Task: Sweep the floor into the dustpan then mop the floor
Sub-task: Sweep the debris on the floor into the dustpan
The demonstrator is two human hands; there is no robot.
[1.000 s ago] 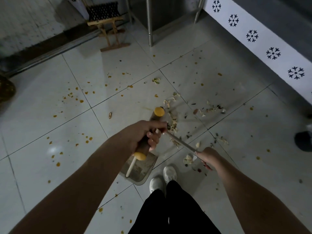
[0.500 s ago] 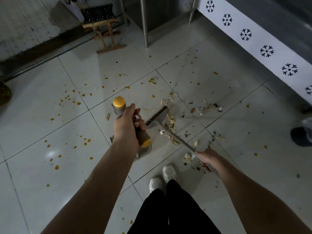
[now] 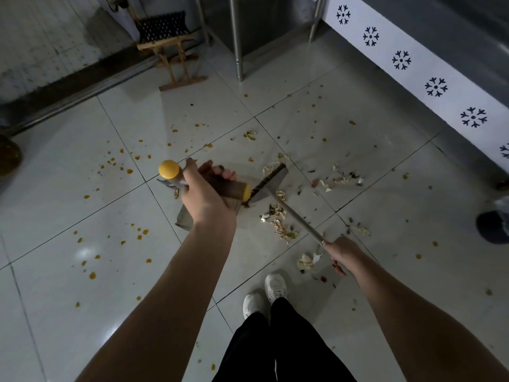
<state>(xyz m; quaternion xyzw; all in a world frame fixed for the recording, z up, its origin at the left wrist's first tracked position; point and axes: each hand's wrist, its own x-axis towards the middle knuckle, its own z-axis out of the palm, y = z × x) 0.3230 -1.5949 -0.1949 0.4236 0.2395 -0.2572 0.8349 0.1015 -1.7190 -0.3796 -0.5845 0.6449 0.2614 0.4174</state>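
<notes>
1. Gripping the dustpan handle (image 3: 232, 188) from above, our left hand (image 3: 206, 199) has its fingers curled round the dark sleeve, between a yellow cap (image 3: 168, 169) at the left end and a yellow ring at the other
2. We hold that handle almost level above the floor (image 3: 82, 194); the grey dustpan (image 3: 183, 219) shows only as a corner below our left wrist, and we cannot tell whether it touches the tiles
3. Our right hand (image 3: 341, 250) is closed round the thin metal broom stick (image 3: 297, 219), which slants up and left to the broom head (image 3: 271, 183), a grey wedge edged with dark bristles, just beside the yellow ring
4. We see pale scraps (image 3: 278, 216) strewn on the tiles beside the stick, with more to the right of the broom head and a few near our right hand
5. We find orange spots (image 3: 129, 170) scattered over the tiles, most of them to the left
6. Our white shoes (image 3: 275, 285) and black trousers (image 3: 275, 348) sit at the lower middle, near the scraps
7. Farther off we see a wooden stool (image 3: 170, 48) at the top, a metal leg (image 3: 237, 37) to its right, and a white band (image 3: 418, 75) printed with dark snowflake marks along the right wall
</notes>
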